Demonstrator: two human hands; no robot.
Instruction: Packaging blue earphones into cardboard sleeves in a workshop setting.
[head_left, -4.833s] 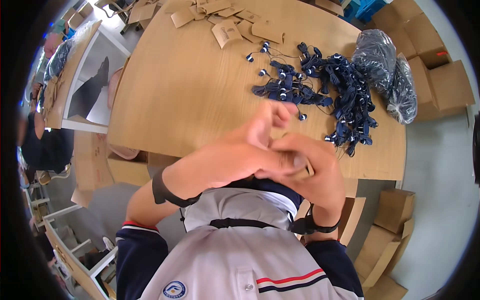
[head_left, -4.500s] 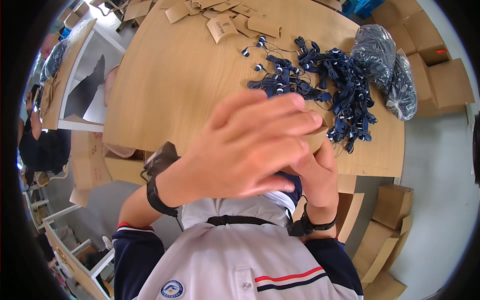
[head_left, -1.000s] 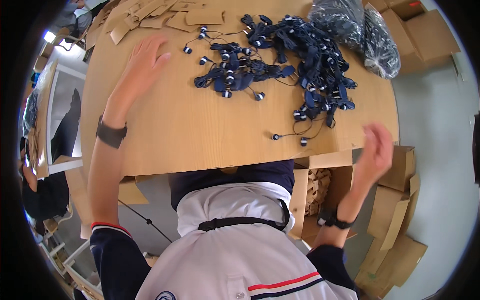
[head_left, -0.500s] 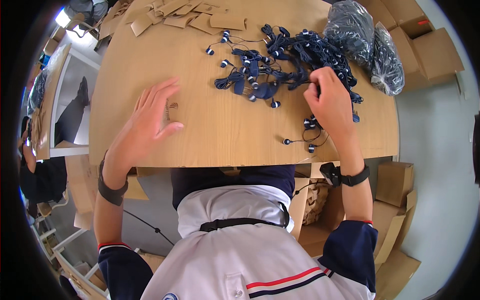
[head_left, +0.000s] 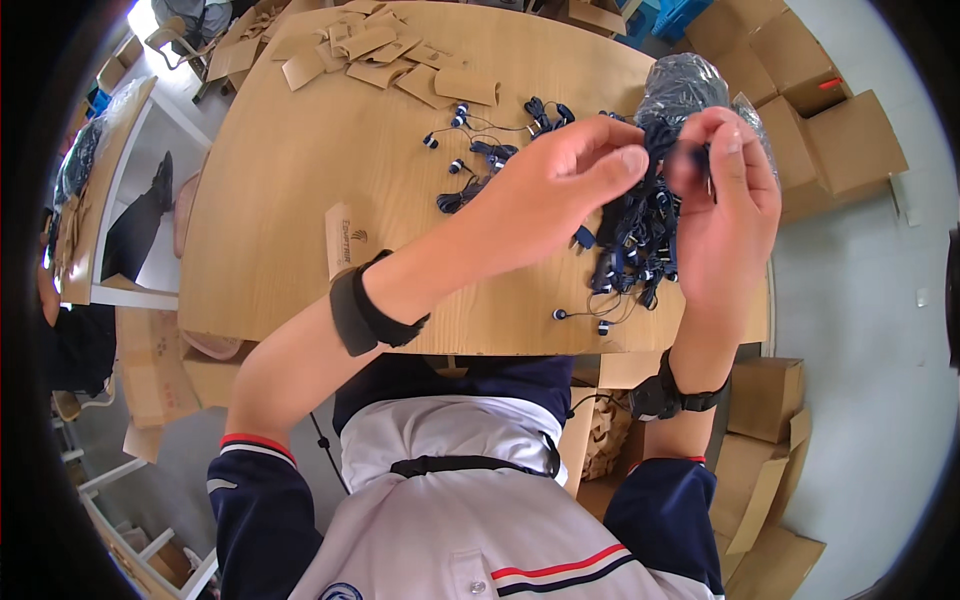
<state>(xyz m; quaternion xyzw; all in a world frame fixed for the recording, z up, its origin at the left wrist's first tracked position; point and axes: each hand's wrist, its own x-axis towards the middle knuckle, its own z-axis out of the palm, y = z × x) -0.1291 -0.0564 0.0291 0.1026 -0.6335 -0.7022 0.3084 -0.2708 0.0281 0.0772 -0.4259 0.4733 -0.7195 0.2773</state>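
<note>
So I'm at this pale wooden table (head_left: 290, 200) with both mitts up over the right side. My right hand (head_left: 733, 195) is pinched nearly closed, thumb and fingers around a small dark piece (head_left: 690, 165), pretty blurred, with a thin metal pin poking out below. My left hand (head_left: 575, 180) comes across from the left, fingers bent, thumb a bit apart from them, the tips right up by a bunch of dark cord (head_left: 657, 140) between my two hands; honestly can't tell if they're gripping it. Under and just nearer than my hands is the main heap of dark blue earphones (head_left: 630, 235), and a looser bunch with white-ringed buds (head_left: 460, 165) sits left of it, partly behind my left forearm. Writing-wise: one brown card sleeve (head_left: 341, 240) lies alone just beyond my left wristband (head_left: 365, 308), with a line of dark capitals running sideways and a little dark emblem next to it. More brown sleeves (head_left: 375, 45) are piled at the far left, a few with faint print too small for me to read. The clear plastic bag (head_left: 683, 85) on the far right is full of dark stuff. There's blurry reddish print on the carton (head_left: 160, 370) off to the left, and the round blue badge (head_left: 340, 592) on my shirt is cut off at the bottom edge, so no reading that.
</note>
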